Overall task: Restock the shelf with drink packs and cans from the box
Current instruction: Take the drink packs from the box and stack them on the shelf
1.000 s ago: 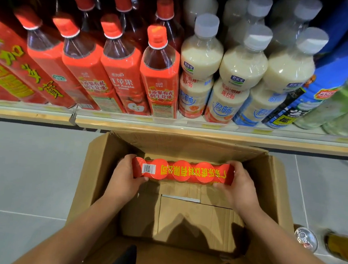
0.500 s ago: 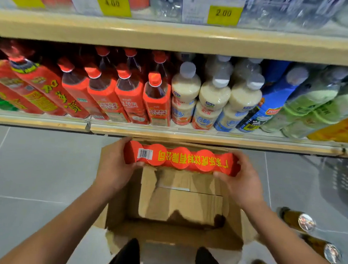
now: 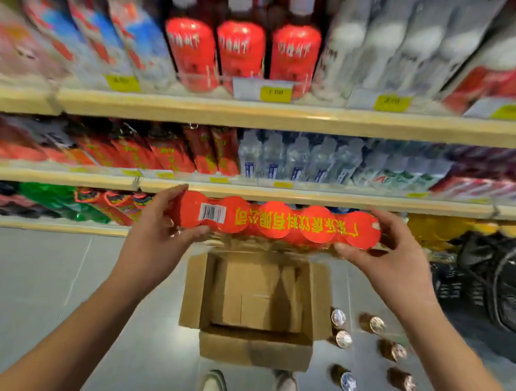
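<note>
I hold a red drink pack (image 3: 279,223) with yellow lettering and a barcode sticker level in front of me, its long side across the view. My left hand (image 3: 159,221) grips its left end and my right hand (image 3: 397,252) grips its right end. The pack hangs high above the open cardboard box (image 3: 195,286) on the floor, in front of the shelf edge (image 3: 312,197). The box shows only bare cardboard inside. Several brown cans (image 3: 371,323) stand on the floor right of the box.
Shelves of bottles fill the upper view: red bottles (image 3: 240,55) on the top shelf, water bottles (image 3: 296,158) on the middle one. A black basket (image 3: 497,282) sits on the floor at the right. My shoes (image 3: 213,387) are just behind the box.
Both hands have lifted the red pack out of the box and well above it. The view has risen, so higher shelves and more floor cans show.
</note>
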`<state>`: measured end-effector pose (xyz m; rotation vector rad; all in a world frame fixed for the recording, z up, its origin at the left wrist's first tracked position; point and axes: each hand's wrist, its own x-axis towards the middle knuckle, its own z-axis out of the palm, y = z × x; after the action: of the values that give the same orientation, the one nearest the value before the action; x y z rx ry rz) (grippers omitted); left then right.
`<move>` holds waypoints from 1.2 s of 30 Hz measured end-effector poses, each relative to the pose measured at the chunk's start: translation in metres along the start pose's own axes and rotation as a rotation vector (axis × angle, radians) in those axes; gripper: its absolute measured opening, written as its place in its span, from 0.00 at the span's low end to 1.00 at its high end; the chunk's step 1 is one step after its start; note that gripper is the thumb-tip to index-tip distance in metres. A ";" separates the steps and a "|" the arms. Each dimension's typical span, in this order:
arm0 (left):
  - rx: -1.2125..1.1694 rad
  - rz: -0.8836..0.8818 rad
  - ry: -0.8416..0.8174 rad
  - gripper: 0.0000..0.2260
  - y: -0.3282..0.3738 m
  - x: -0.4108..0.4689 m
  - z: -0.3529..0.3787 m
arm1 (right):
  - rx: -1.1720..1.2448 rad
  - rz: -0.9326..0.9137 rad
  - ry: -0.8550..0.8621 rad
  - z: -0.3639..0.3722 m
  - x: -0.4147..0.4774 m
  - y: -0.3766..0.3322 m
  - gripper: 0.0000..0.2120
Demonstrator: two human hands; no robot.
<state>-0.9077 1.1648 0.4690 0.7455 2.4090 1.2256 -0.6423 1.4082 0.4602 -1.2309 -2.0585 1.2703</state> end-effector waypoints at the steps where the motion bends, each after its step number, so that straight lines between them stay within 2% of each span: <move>1: -0.030 0.020 -0.002 0.33 0.025 -0.002 -0.018 | 0.033 -0.002 0.021 -0.017 -0.005 -0.024 0.40; 5: -0.126 0.081 0.016 0.34 0.116 -0.018 -0.084 | 0.121 -0.027 0.043 -0.080 -0.029 -0.111 0.37; 10: -0.284 0.144 0.067 0.31 0.205 -0.037 -0.144 | 0.183 -0.130 0.138 -0.142 -0.055 -0.200 0.33; 16: -0.296 0.248 0.134 0.33 0.286 -0.060 -0.193 | 0.351 -0.217 0.144 -0.197 -0.084 -0.278 0.29; 19: -0.338 0.276 0.168 0.31 0.314 -0.073 -0.206 | 0.411 -0.248 0.169 -0.214 -0.093 -0.300 0.29; 22: -0.391 0.280 0.200 0.29 0.335 -0.083 -0.218 | 0.429 -0.285 0.186 -0.228 -0.099 -0.314 0.36; 26: -0.415 0.318 0.219 0.34 0.351 -0.090 -0.226 | 0.454 -0.326 0.175 -0.245 -0.094 -0.325 0.43; 36: -0.416 0.342 0.320 0.29 0.397 -0.090 -0.225 | 0.497 -0.416 0.132 -0.271 -0.060 -0.355 0.39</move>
<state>-0.8315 1.1619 0.9277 0.9053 2.1878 2.0415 -0.5809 1.4228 0.9063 -0.6071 -1.6466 1.3383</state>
